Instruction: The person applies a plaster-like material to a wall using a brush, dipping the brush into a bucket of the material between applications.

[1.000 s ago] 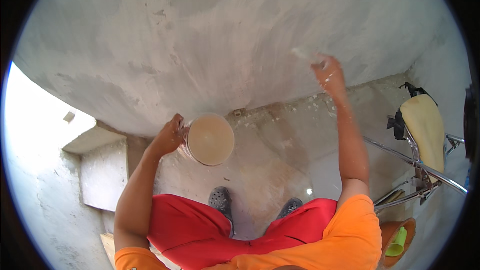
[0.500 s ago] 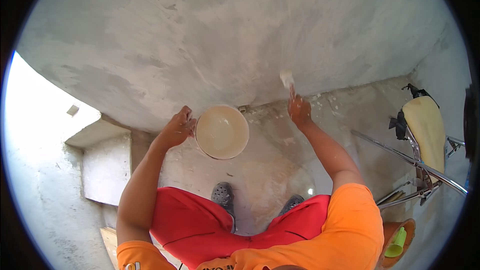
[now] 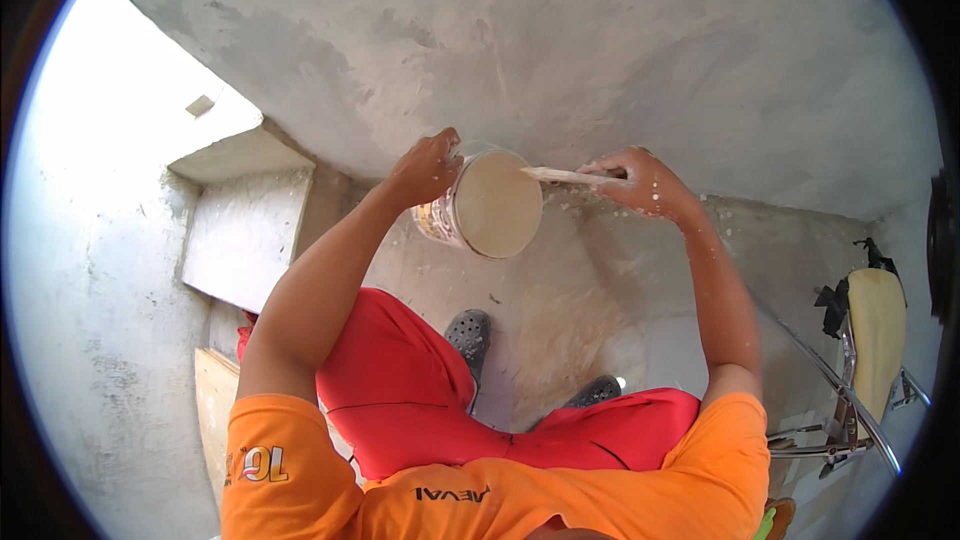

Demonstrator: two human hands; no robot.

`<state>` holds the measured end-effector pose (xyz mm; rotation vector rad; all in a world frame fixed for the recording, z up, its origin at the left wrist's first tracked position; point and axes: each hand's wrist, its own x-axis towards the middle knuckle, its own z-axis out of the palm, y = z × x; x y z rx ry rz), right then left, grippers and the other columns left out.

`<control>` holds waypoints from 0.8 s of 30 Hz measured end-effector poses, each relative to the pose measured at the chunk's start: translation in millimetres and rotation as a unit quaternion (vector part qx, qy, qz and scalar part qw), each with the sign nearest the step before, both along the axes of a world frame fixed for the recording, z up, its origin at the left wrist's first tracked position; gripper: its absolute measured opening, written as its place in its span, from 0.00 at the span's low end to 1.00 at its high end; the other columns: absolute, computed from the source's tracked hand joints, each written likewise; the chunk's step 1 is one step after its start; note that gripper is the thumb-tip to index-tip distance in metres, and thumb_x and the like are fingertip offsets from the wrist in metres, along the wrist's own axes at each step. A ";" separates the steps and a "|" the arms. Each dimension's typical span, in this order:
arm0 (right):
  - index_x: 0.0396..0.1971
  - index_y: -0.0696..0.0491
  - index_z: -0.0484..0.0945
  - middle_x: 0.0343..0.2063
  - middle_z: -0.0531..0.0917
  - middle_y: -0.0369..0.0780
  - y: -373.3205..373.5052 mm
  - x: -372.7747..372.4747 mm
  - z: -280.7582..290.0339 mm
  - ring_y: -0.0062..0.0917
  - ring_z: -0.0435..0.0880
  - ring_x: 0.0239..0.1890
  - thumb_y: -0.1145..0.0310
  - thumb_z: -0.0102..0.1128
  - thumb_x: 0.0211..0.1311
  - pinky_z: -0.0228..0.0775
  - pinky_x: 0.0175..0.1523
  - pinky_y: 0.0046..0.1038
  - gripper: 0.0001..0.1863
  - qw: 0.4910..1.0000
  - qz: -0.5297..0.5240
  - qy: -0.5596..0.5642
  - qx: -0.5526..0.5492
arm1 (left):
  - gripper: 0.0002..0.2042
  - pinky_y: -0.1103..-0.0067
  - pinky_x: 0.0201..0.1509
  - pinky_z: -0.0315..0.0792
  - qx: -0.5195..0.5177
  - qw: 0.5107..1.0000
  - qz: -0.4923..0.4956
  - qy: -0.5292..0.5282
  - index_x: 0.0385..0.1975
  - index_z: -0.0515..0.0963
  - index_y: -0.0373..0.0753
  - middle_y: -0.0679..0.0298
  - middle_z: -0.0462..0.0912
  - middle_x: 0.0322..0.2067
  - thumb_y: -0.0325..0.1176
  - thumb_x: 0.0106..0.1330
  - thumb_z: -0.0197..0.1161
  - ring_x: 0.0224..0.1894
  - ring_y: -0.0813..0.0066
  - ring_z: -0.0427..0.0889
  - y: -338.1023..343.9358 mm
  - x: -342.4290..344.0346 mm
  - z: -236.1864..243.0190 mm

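My left hand (image 3: 428,169) is closed on the upper left side of a round plastic bucket (image 3: 440,223), which hangs tilted in the air in front of the wall. Pale, creamy liquid (image 3: 500,205) fills the visible mouth of the bucket. In my right hand (image 3: 645,183), spotted with white drips, is a paintbrush (image 3: 572,176) held roughly level by its handle. The brush's pale tip reaches the right rim of the bucket; whether it touches the rim cannot be told. Both hands are close to the patchy grey plastered wall (image 3: 640,50).
At the right stands a folding metal-framed chair (image 3: 875,340) with a yellowish pad. A boxy plastered ledge (image 3: 245,230) juts out at the left, above a wooden board (image 3: 215,400). My feet in grey clogs (image 3: 468,335) stand on the stained floor (image 3: 560,340). A partly cut-off orange container (image 3: 782,515) sits at lower right.
The paintbrush has come away from the wall and swung left to the bucket's rim. My left hand has raised the bucket and tilted it more. The view has shifted.
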<state>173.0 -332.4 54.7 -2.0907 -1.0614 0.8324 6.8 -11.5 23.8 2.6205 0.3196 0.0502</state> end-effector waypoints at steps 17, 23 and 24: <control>0.30 0.55 0.87 0.33 0.88 0.46 114.0 -86.4 -184.1 0.40 0.89 0.38 0.73 0.64 0.52 0.80 0.39 0.40 0.06 0.887 0.242 -0.388 -0.065 | 0.07 0.71 0.32 0.74 -0.108 0.988 -0.106 0.042 0.39 0.67 0.31 0.55 0.80 0.22 0.20 0.61 0.51 0.24 0.68 0.81 -20.7 4.2 -3.2; 0.34 0.56 0.86 0.39 0.87 0.48 107.8 -85.3 -164.5 0.41 0.88 0.42 0.72 0.60 0.57 0.80 0.43 0.38 0.08 0.900 0.255 -0.351 -0.050 | 0.07 0.71 0.31 0.75 -0.053 0.994 -0.073 0.057 0.37 0.67 0.31 0.55 0.80 0.23 0.20 0.60 0.53 0.25 0.67 0.81 -0.9 -3.5 -10.9; 0.34 0.56 0.86 0.40 0.87 0.48 103.7 -83.1 -159.9 0.41 0.88 0.43 0.72 0.60 0.58 0.80 0.44 0.37 0.08 0.905 0.247 -0.345 -0.035 | 0.07 0.70 0.31 0.75 -0.058 0.994 -0.066 0.063 0.37 0.67 0.31 0.55 0.80 0.23 0.20 0.60 0.53 0.24 0.67 0.81 2.3 -4.9 -10.3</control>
